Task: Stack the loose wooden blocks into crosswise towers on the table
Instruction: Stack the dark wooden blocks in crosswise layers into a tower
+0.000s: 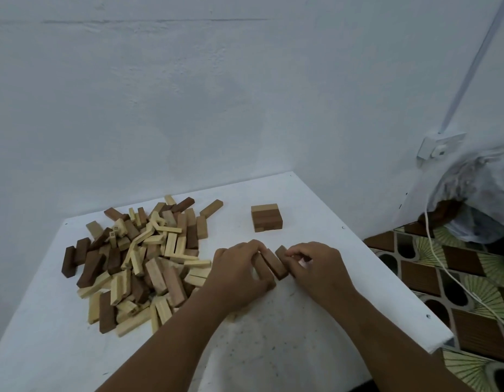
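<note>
Our hands: left hand and right hand grasp brown rectangular wooden blocks between them.
Far: we see a short brown wooden tower.
Left: loose mixed-wood pile.

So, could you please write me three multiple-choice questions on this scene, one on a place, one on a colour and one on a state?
1. Where does the loose pile of blocks lie on the table?
A. left of the hands
B. right of the hands
C. on the floor

2. What colour is the table?
A. black
B. white
C. red

3. What are the hands doing?
A. resting flat, holding nothing
B. lifting the small stack
C. holding brown blocks side by side

Answers:
1 A: the pile spreads over the table's left part, beside the left hand.
2 B: its bare top is white.
3 C: the left hand and right hand curl round the brown blocks lying between them, while the small stack stands apart, farther back.
</note>
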Demonstrator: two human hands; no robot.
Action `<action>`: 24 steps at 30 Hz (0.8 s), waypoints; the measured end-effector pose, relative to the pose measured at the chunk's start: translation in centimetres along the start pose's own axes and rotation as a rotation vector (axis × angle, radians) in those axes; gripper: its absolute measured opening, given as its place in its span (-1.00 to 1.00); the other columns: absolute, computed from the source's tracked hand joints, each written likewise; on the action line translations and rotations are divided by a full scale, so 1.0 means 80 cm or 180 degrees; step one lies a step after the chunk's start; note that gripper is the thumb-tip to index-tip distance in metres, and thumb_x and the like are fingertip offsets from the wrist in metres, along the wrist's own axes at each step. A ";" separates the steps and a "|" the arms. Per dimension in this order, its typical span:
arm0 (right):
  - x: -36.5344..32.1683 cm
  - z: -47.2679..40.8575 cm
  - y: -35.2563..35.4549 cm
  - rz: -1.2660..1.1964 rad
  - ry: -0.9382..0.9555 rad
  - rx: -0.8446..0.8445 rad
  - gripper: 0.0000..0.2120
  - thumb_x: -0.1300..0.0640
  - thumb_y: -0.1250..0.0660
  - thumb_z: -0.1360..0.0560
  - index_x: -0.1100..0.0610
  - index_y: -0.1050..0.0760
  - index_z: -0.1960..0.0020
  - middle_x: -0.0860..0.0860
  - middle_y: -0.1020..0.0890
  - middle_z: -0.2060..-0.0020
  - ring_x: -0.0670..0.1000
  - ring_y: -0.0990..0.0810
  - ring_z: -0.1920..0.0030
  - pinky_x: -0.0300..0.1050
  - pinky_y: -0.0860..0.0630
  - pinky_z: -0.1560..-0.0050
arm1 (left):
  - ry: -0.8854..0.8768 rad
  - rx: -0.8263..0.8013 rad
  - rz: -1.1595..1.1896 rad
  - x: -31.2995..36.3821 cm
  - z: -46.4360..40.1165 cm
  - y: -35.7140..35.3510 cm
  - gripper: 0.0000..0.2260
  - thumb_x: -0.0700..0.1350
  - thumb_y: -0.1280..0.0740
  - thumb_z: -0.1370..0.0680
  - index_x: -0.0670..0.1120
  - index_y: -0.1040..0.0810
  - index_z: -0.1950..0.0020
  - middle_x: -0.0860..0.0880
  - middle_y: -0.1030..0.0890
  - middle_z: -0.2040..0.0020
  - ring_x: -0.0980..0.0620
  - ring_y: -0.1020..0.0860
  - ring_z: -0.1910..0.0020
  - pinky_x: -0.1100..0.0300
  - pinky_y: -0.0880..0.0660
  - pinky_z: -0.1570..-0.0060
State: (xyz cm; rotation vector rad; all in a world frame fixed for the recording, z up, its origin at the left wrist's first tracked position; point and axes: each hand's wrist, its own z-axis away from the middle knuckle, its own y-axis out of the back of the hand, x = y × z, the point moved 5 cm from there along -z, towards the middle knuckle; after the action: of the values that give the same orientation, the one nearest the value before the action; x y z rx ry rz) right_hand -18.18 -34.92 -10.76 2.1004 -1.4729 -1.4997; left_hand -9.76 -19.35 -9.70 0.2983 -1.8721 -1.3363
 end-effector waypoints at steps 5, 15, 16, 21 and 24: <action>0.001 -0.001 -0.004 0.0170 -0.0121 -0.0399 -0.79 -0.05 -0.34 -0.41 -0.03 -0.70 0.08 -0.15 -0.71 0.18 -0.16 -0.58 0.17 -0.17 -0.55 0.04 | 0.0046 0.0060 -0.0031 -0.011 -0.006 -0.003 -0.51 0.28 -0.47 -0.33 0.18 -0.44 -0.18 0.23 -0.48 -0.05 0.15 -0.44 -0.08 0.14 -0.30 -0.19; 0.011 -0.029 -0.003 0.0159 -0.0121 -0.1869 -0.36 -0.20 -0.60 -0.13 -0.16 -0.52 -0.17 -0.22 -0.50 -0.22 -0.13 -0.42 -0.22 -0.07 -0.36 -0.27 | -0.0113 -0.0399 -0.0155 -0.018 -0.018 0.011 -0.49 0.26 -0.49 -0.32 0.18 -0.47 -0.21 0.21 -0.54 -0.13 0.12 -0.43 -0.17 0.08 -0.30 -0.19; 0.006 -0.033 -0.006 0.0161 -0.0118 -0.1938 -0.37 -0.13 -0.62 -0.16 -0.13 -0.52 -0.19 -0.19 -0.54 -0.18 -0.11 -0.44 -0.17 -0.09 -0.39 -0.22 | -0.0123 -0.0443 -0.0030 -0.015 -0.018 0.010 -0.44 0.21 -0.51 -0.33 0.16 -0.43 -0.26 0.19 -0.55 -0.14 0.11 -0.45 -0.15 0.09 -0.34 -0.18; -0.010 -0.044 -0.011 0.0098 -0.0134 -0.2119 -0.43 0.02 -0.63 -0.24 -0.07 -0.53 -0.19 -0.17 -0.56 -0.05 -0.07 -0.49 -0.08 -0.17 -0.41 -0.06 | -0.0199 -0.0467 0.0527 -0.012 -0.018 0.006 -0.36 0.03 -0.55 -0.36 0.13 -0.30 -0.32 0.08 -0.60 -0.16 0.08 -0.52 -0.11 0.29 -0.39 -0.02; -0.009 -0.047 -0.013 0.0039 -0.0183 -0.2151 -0.40 -0.02 -0.65 -0.20 -0.11 -0.50 -0.18 -0.17 -0.58 -0.10 -0.09 -0.50 -0.10 -0.16 -0.46 -0.08 | -0.0155 -0.0485 0.0575 -0.017 -0.021 0.005 -0.34 0.04 -0.57 -0.33 0.18 -0.27 -0.30 0.09 -0.61 -0.19 0.12 -0.52 -0.08 0.37 -0.34 0.05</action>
State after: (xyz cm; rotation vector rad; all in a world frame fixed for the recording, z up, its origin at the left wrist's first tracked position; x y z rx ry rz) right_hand -14.59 -35.22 -9.16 1.6408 -0.8105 -1.7424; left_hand -7.56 -19.53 -9.79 0.0177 -1.7791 -1.3624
